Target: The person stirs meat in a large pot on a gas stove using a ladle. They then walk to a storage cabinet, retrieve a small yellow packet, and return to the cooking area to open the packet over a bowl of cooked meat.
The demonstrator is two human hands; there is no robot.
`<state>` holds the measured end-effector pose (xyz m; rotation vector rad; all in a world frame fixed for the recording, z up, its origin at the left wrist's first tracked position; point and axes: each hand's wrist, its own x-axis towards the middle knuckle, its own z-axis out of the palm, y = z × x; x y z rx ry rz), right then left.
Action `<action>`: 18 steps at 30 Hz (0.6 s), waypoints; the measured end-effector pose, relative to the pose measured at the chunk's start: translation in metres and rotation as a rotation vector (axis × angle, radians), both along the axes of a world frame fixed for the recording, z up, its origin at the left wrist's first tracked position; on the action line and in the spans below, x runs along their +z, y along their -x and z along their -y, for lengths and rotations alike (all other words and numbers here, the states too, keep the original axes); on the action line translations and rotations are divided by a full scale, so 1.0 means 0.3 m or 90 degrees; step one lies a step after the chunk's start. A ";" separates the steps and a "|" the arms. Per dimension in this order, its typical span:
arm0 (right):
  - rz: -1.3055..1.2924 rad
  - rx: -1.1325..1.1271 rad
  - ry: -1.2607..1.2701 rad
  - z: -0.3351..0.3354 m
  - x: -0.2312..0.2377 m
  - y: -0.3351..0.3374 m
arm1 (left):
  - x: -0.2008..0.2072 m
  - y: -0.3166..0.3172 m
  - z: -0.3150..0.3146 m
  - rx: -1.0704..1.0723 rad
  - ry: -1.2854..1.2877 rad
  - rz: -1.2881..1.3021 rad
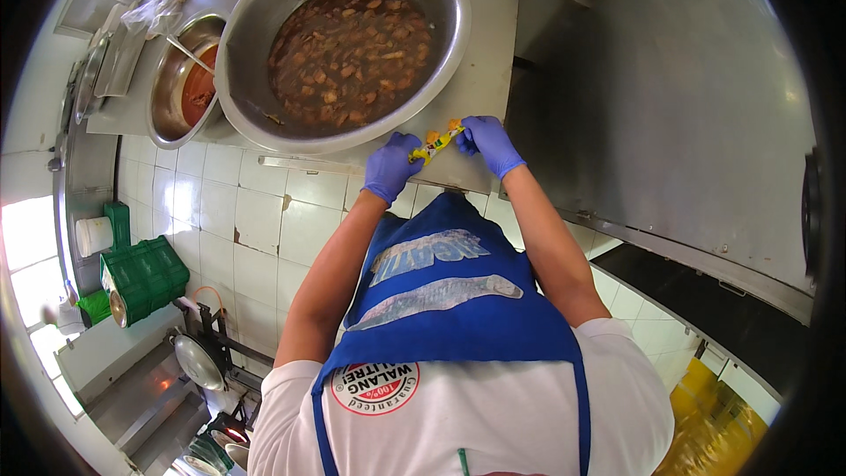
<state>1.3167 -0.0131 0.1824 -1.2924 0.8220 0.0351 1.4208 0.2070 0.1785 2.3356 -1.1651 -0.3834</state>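
Note:
A small yellow wrapper (430, 150) stretches between my two gloved hands at the counter's front edge. My left hand (390, 167), in a blue-violet glove, is closed on the wrapper's left end. Fingers of my right hand (492, 145), gloved alike, are pinched at its other end. Small orange-yellow pieces (432, 137) show right behind the wrapper; whether they lie in it or on the counter, I cannot tell. Just beyond my hands stands a very large metal basin (454, 35), holding chunks of food (352, 53) in brown liquid.
A smaller metal bowl (165, 92) with red sauce and a utensil handle sits left of the basin on the steel counter (490, 44). A large steel surface (687, 97) spans the right. Green crates (145, 278) and a burner with a pan (198, 361) stand lower left.

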 end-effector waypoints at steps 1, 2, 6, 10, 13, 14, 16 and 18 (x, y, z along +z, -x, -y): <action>-0.015 -0.006 -0.011 -0.004 0.003 -0.004 | -0.013 0.001 -0.004 0.010 -0.005 0.000; -0.029 -0.013 -0.022 -0.007 0.007 -0.007 | -0.027 0.003 -0.005 0.019 -0.009 0.000; -0.023 -0.053 -0.052 -0.027 0.056 -0.014 | -0.060 0.002 0.000 0.088 -0.004 -0.076; -0.002 0.079 0.582 -0.020 0.084 0.040 | -0.006 -0.001 0.001 0.068 0.110 -0.206; 0.208 0.091 0.751 -0.073 0.258 0.078 | 0.118 0.015 0.024 -0.014 0.082 -0.167; 0.214 0.194 0.719 -0.087 0.292 0.084 | 0.147 0.027 0.036 -0.027 0.063 -0.148; 0.175 0.357 0.709 -0.103 0.308 0.083 | 0.195 0.040 0.055 -0.037 0.063 -0.150; 0.086 0.479 0.757 -0.111 0.306 0.076 | 0.230 0.040 0.067 -0.031 0.100 -0.191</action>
